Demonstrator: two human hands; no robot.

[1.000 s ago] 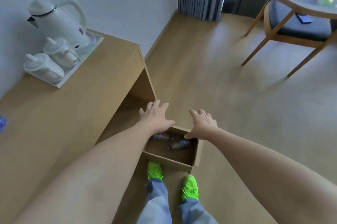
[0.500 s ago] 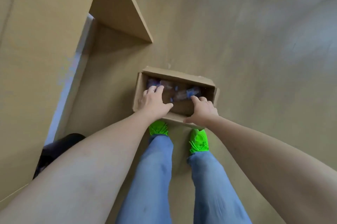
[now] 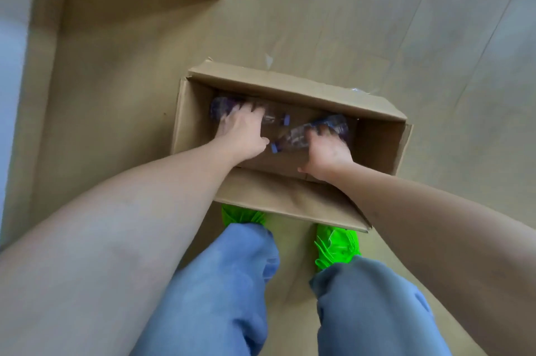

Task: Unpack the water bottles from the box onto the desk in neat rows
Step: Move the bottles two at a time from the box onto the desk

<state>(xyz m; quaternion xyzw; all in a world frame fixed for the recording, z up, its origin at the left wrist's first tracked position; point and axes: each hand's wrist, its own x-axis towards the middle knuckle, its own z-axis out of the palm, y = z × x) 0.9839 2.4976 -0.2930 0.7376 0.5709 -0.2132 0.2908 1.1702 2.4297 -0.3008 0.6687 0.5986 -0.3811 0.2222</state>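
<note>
Head view: bottles' [image 3: 316, 135] labels unreadable.

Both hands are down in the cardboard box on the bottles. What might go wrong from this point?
1. The left hand and right hand each reach a lying bottle; neither grip clearly shows, so the left bottle or right bottle may slip when lifted.
2. The box has tall walls; a bottle may catch on the rim.
3. The near flap lies by the green shoes; stepping could snag it.
</note>
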